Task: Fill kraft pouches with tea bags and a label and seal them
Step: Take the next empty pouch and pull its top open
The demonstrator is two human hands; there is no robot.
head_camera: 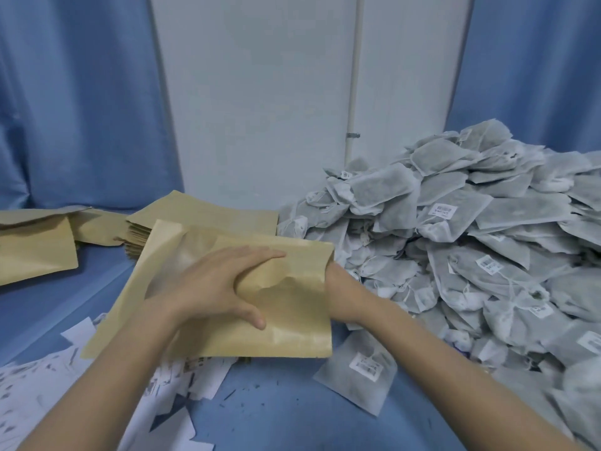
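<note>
A blue-covered bench (276, 415) carries everything, with bare blue cloth showing between the two forearms and nearer the person. Beyond the hands stand a pale wall panel (253, 102) and blue curtains (81, 102) to both sides. A large heap of tea bags (471, 242) crowds the room to the right of the right hand, touching the pouch's right edge; one loose tea bag (357, 372) lies just under the right forearm. Scattered white paper labels (48, 395) lie below the left forearm. A stack of flat kraft pouches (201, 213) sits just beyond the hands, and more pouches (35, 249) lie well to the left.

The kraft pouch (286, 320) being worked lies between the hands, its mouth facing right. The left hand (214, 288) rests on top of it, fingers spread and pressing, thumb against the paper. The right hand (338, 288) is pushed into the pouch's mouth; its fingers are hidden inside, so its grip cannot be told.
</note>
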